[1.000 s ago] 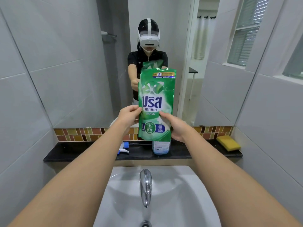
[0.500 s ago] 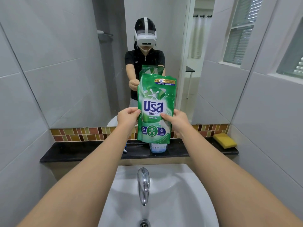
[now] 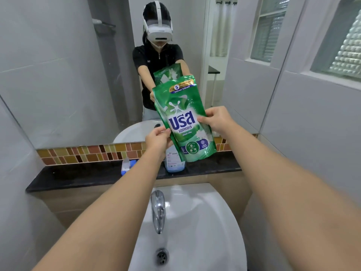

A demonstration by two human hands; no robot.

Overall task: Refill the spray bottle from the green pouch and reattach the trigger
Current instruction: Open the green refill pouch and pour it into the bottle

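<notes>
Two-handed grip, tilted glossy green pouch [image 3: 184, 122]

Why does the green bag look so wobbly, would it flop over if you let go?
Probably. The green pouch is soft film, creased and leaning, and both the left hand and right hand pinch its sides. It bulges low, so it likely feels heavy and sloshy. Its glossy skin may be slippery.

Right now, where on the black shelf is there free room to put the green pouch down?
The shelf is bare on its left stretch, from the wall to the trigger. Its right stretch, past the bottle toward the right wall, also looks bare. The middle is crowded: trigger, bottle, and both hands holding the pouch above.
</notes>
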